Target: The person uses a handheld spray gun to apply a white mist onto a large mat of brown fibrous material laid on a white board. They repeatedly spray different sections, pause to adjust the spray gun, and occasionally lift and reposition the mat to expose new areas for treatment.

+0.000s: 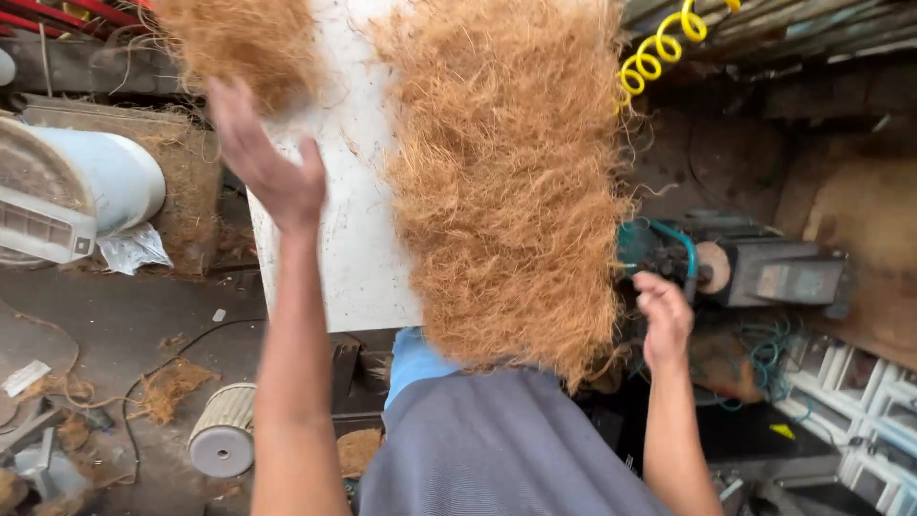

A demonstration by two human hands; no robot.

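While fibre mat (506,182) covers table (353,248) | left hand (272,158) fingers spread, empty | right hand (661,320) grip unclear

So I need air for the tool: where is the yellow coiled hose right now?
In the head view the yellow coiled hose hangs at the top right, just beyond the upper right edge of the big fibre mat, above the right hand.
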